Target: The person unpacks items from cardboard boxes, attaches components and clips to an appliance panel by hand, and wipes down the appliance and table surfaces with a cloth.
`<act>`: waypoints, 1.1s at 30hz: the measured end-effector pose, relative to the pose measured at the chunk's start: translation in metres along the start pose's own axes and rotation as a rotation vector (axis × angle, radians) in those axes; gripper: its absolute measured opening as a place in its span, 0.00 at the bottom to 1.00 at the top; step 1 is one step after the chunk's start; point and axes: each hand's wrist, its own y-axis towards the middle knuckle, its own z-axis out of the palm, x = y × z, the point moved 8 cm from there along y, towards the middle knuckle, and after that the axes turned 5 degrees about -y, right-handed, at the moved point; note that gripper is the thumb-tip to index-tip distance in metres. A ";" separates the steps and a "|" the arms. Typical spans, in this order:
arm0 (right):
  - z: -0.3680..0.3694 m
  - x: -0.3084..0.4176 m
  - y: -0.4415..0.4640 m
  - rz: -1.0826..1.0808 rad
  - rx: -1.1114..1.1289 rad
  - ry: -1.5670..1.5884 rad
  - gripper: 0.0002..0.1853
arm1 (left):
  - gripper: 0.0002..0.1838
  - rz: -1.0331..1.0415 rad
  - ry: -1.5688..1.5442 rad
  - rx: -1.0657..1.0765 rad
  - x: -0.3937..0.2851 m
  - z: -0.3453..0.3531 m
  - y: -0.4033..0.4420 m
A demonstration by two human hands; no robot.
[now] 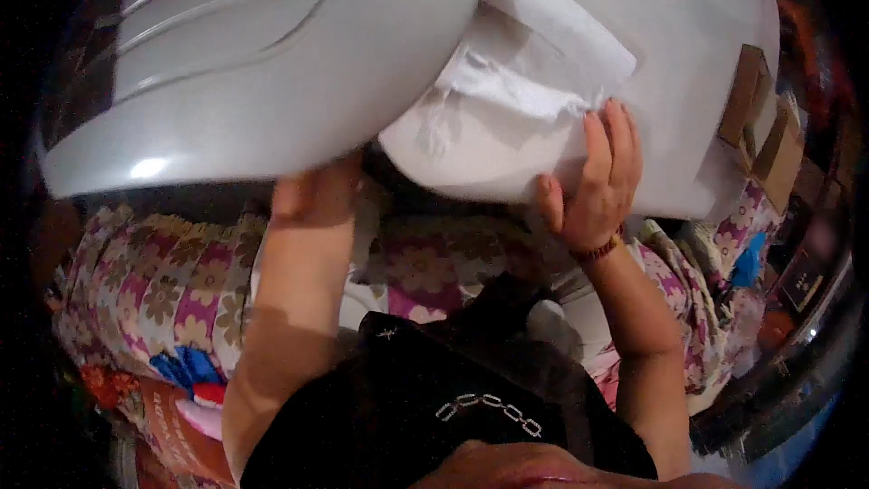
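floral fabric [204, 281], eight o'clock. grey panel [226, 81], ten o'clock, partly hides left hand [317, 190], grip indeterminable; right hand [605, 172], unclenched, touches pale panel [674, 127], two o'clock, beside crumpled white sheet [525, 95]. uneven support could let grey panel slide, scuffing.

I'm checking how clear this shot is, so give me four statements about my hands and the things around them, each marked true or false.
1. A bracelet circles the right wrist. True.
2. The left hand is fully in view. False: the ridged grey panel partly hides it.
3. Crumpled white material lies to the right of the ridged grey panel. True.
4. The right hand is clenched in a fist. False: its fingers are extended.
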 end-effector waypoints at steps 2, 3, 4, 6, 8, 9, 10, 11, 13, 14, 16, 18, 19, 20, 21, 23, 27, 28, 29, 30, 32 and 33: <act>-0.005 0.003 0.001 0.035 0.013 -0.020 0.35 | 0.24 0.049 -0.101 0.007 -0.028 -0.014 -0.040; -0.003 0.003 0.000 0.021 -0.020 -0.026 0.34 | 0.24 0.067 -0.153 0.013 -0.027 -0.014 -0.057; -0.003 0.003 0.000 0.029 -0.036 -0.024 0.34 | 0.24 0.090 -0.219 0.015 -0.035 -0.015 -0.076; -0.004 0.005 -0.002 0.032 -0.055 -0.021 0.34 | 0.24 0.125 -0.303 0.016 -0.050 -0.015 -0.108; -0.004 0.006 -0.005 -0.009 -0.081 -0.012 0.34 | 0.25 0.122 -0.386 0.006 -0.062 -0.010 -0.148; -0.007 0.008 -0.005 -0.017 -0.083 -0.022 0.34 | 0.25 0.060 -0.413 -0.010 -0.069 -0.010 -0.167; -0.008 0.009 -0.004 -0.027 -0.085 -0.034 0.34 | 0.27 -0.019 -0.418 -0.031 -0.074 -0.008 -0.178; -0.008 0.010 -0.005 -0.025 -0.087 -0.028 0.34 | 0.28 -0.302 -0.642 -0.067 -0.058 0.006 -0.182; -0.005 0.007 -0.005 -0.022 -0.084 -0.029 0.34 | 0.27 -0.165 -0.689 -0.063 -0.091 -0.008 -0.183; -0.005 0.009 -0.002 -0.039 -0.098 -0.038 0.34 | 0.27 -0.098 -0.713 -0.061 -0.102 -0.015 -0.183; -0.004 0.009 -0.006 -0.051 -0.099 -0.053 0.34 | 0.29 0.197 -0.459 -0.105 -0.043 0.020 -0.134; -0.003 0.010 -0.008 -0.051 -0.085 -0.056 0.34 | 0.32 0.060 -0.224 -0.050 -0.024 0.027 -0.123; -0.002 0.010 -0.005 -0.059 -0.082 -0.058 0.34 | 0.36 -0.160 -0.424 -0.043 -0.002 0.040 -0.125; -0.001 0.008 -0.003 -0.058 -0.076 -0.054 0.34 | 0.40 -0.382 -0.625 -0.081 0.019 0.053 -0.131; 0.001 0.007 -0.004 -0.057 -0.064 -0.047 0.34 | 0.42 -0.574 -0.813 -0.096 0.027 0.069 -0.144; 0.004 0.008 -0.009 -0.064 -0.042 -0.058 0.34 | 0.43 -0.823 -1.276 -0.203 0.033 0.105 -0.164; 0.005 0.011 -0.007 -0.101 -0.065 -0.100 0.33 | 0.40 -0.837 -1.596 -0.435 -0.001 0.149 -0.195; 0.003 0.012 -0.006 -0.105 -0.078 -0.109 0.33 | 0.39 -0.847 -1.731 -0.524 -0.016 0.165 -0.201; 0.003 0.014 -0.005 -0.111 -0.084 -0.110 0.32 | 0.37 -0.891 -1.866 -0.493 -0.057 0.151 -0.215; 0.003 0.014 -0.006 -0.111 -0.088 -0.112 0.32 | 0.36 -0.941 -1.997 -0.453 -0.098 0.134 -0.232; 0.000 0.012 -0.006 -0.122 -0.111 -0.103 0.31 | 0.34 -0.910 -2.038 -0.398 -0.116 0.129 -0.241; 0.001 0.010 -0.006 -0.134 -0.125 -0.088 0.31 | 0.33 -0.889 -2.053 -0.366 -0.126 0.124 -0.242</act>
